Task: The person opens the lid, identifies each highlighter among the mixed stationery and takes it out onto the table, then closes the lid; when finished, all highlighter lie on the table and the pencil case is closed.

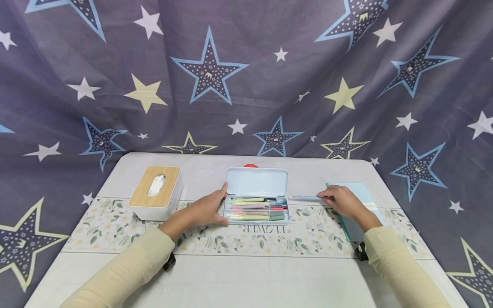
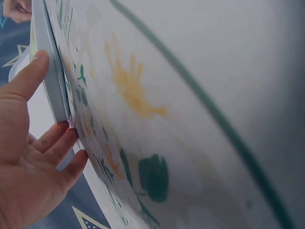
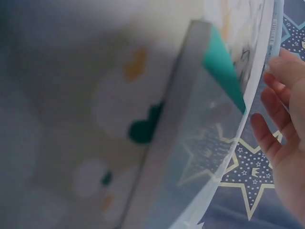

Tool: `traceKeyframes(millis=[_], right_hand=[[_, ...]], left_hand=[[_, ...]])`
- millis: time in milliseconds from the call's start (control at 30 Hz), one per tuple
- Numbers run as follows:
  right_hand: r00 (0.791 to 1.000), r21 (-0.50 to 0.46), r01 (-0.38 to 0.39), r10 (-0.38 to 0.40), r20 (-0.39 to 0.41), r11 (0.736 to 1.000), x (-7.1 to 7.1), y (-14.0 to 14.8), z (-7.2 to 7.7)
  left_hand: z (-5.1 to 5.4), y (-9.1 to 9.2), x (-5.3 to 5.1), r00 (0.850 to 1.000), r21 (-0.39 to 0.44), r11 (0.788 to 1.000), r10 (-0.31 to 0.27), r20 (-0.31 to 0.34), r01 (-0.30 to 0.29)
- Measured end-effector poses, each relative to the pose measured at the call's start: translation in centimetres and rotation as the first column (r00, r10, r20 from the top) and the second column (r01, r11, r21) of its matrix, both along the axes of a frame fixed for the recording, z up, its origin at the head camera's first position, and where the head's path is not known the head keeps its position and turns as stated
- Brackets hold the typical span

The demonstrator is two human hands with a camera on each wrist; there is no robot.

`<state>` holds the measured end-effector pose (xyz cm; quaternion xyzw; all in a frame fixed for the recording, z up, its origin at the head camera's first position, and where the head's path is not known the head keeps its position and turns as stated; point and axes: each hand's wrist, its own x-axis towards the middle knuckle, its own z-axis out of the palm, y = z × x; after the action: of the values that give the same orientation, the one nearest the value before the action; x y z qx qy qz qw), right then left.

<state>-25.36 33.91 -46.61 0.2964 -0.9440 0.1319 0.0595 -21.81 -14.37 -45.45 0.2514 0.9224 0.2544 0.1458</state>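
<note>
Strip (image 1: 304, 198), slim and pale blue, runs between the open pencil case (image 1: 257, 182) and the right hand (image 1: 340, 200), whose thumb and fingers pinch its right end; the other end points left, just beside the case's right edge. A barcode label shows on it in the right wrist view. The left hand (image 1: 211, 207) is spread wide against the case's left side, thumb toward the near corner, fingers toward the back. Inside the divided case, long pens (image 1: 246, 206) in yellow and pink lie side by side, with shorter red, blue and grey-green pieces at the right. Left of the left hand, a wood-topped tissue box (image 1: 148, 193) has tissue in its oval slot. A glossy, teal-edged book (image 1: 352, 229) lies beneath the right wrist on the table (image 1: 269, 278).
</note>
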Motion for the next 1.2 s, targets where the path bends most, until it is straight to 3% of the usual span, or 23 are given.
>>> traceKeyframes(millis=[300, 600, 967, 1200], right_hand=[[0.997, 0.045, 0.025, -0.028, 0.066, 0.999, -0.5, 0.1, -0.6], [0.996, 0.076, 0.022, -0.029, 0.085, 0.997, -0.4, -0.1, 0.1], [0.997, 0.048, 0.051, -0.054, 0.049, 0.998, 0.1, -0.9, 1.5], [1.000, 0.031, -0.009, 0.008, 0.024, 0.999, 0.2, -3.4, 2.0]], left_hand=[[0.1, 0.0, 0.1, 1.000, 0.003, 1.000, -0.004, 0.000, 0.004], [-0.3, 0.0, -0.1, 1.000, -0.019, 1.000, -0.001, -0.005, 0.000], [-0.3, 0.0, -0.2, 1.000, -0.011, 1.000, -0.006, 0.008, 0.006], [-0.2, -0.1, -0.1, 1.000, -0.019, 1.000, 0.007, 0.023, -0.007]])
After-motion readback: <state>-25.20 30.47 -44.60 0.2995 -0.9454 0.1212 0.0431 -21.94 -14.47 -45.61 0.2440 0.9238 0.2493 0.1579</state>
